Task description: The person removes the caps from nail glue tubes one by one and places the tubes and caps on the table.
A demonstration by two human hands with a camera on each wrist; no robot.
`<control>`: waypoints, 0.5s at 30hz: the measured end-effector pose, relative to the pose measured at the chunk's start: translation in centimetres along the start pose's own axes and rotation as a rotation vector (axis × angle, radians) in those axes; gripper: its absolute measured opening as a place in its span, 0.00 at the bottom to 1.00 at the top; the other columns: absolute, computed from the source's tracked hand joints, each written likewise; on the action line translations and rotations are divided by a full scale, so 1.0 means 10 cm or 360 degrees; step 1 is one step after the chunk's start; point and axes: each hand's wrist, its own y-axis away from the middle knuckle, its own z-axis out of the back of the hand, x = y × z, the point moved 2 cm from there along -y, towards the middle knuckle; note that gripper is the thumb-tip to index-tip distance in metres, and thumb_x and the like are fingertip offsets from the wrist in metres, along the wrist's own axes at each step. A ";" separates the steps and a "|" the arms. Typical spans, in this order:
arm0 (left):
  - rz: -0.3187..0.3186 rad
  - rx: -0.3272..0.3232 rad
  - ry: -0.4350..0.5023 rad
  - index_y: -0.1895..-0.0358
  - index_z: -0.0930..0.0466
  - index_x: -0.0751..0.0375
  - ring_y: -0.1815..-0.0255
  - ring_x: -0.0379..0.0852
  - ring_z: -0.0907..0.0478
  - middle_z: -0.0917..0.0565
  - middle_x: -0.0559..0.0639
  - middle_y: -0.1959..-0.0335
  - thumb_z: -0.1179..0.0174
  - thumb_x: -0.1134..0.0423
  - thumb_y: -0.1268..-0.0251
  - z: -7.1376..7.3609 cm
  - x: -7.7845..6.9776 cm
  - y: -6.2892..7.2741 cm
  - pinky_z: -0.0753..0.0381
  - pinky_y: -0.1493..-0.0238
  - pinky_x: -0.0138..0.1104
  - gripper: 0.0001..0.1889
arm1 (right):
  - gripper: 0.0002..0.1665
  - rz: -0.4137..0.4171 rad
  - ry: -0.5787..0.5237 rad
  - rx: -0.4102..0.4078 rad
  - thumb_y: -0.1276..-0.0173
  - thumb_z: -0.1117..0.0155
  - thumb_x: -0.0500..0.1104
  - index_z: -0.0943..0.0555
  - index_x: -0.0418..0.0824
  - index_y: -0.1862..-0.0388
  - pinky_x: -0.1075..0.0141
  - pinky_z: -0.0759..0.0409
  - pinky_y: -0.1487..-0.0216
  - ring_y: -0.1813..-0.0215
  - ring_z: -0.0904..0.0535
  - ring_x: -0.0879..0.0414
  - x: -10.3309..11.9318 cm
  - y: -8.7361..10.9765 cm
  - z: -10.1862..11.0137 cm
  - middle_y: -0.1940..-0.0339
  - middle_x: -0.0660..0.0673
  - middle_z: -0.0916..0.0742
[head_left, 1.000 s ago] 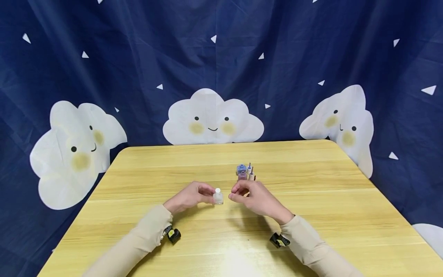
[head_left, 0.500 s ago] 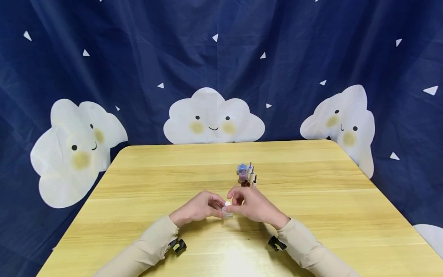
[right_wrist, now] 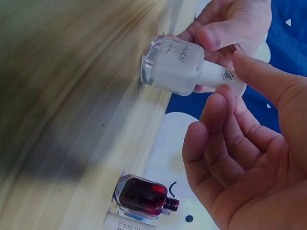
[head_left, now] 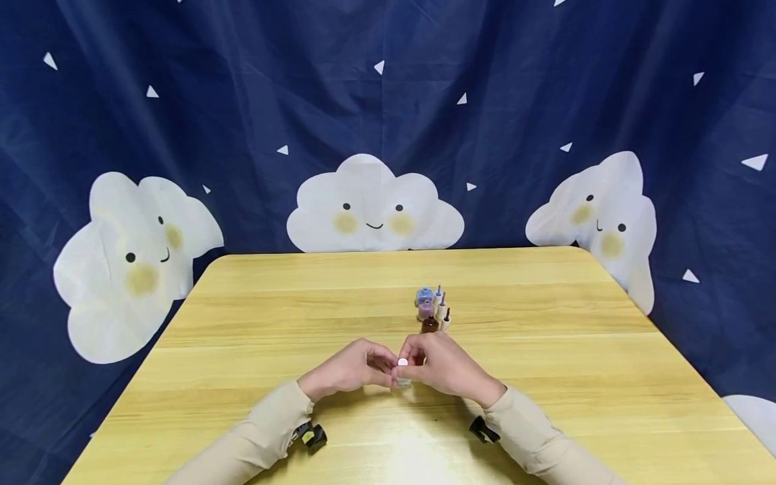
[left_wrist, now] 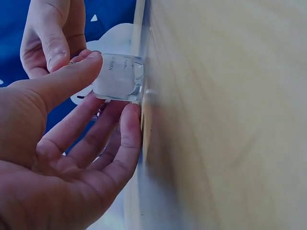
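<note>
Between my hands stands a small square bottle of white nail polish [right_wrist: 176, 66], its base at the wooden tabletop. It wears a white cap [right_wrist: 221, 78], seen from above in the head view. My left hand [head_left: 350, 367] holds the glass body [left_wrist: 117, 76] between thumb and fingers. The thumb and fingertips of my right hand [head_left: 450, 367] pinch the cap from both sides. Just beyond the right hand is an uncapped dark red nail polish bottle [right_wrist: 144, 195].
Behind the right hand, a purple polish bottle [head_left: 426, 310] and a blue one [head_left: 424, 295] stand in a row with the dark red one. White caps [head_left: 442, 310] sit beside them, brushes pointing up. A blue cloud-print curtain [head_left: 485, 121] hangs behind the table [head_left: 273, 289].
The left hand has brought the white polish bottle right and nearer to the body. The right hand has come toward it and now pinches its cap. The dark red bottle has come into sight.
</note>
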 end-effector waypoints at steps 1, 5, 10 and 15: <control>-0.0002 0.0007 0.0026 0.50 0.14 0.64 0.57 0.43 0.14 0.10 0.56 0.57 0.29 0.71 0.40 0.00 0.01 0.00 0.17 0.47 0.32 0.14 | 0.11 -0.0003 0.0008 -0.0002 0.37 0.23 0.48 0.19 0.50 0.71 0.72 0.27 0.75 0.77 0.28 0.67 0.00 0.00 0.00 0.78 0.60 0.18; -0.0024 0.0044 0.0147 0.49 0.14 0.66 0.57 0.44 0.14 0.11 0.59 0.55 0.30 0.73 0.40 0.00 0.05 -0.03 0.17 0.47 0.33 0.15 | 0.11 -0.0001 0.0008 -0.0002 0.38 0.22 0.47 0.18 0.49 0.71 0.71 0.26 0.75 0.77 0.27 0.67 0.00 0.00 0.01 0.78 0.60 0.18; -0.0053 0.0043 0.0212 0.49 0.15 0.67 0.56 0.45 0.13 0.11 0.60 0.54 0.30 0.74 0.40 0.00 0.11 -0.05 0.16 0.48 0.33 0.15 | 0.11 -0.0011 0.0002 -0.0003 0.38 0.22 0.48 0.18 0.49 0.71 0.71 0.27 0.75 0.77 0.27 0.66 -0.02 0.00 0.01 0.78 0.61 0.17; -0.0034 0.0003 0.0236 0.51 0.14 0.67 0.56 0.45 0.13 0.10 0.59 0.55 0.29 0.72 0.40 -0.01 0.14 -0.05 0.16 0.48 0.34 0.13 | 0.11 0.0039 0.0021 -0.0018 0.37 0.22 0.48 0.18 0.48 0.70 0.71 0.27 0.75 0.76 0.26 0.67 -0.03 0.00 0.00 0.77 0.61 0.16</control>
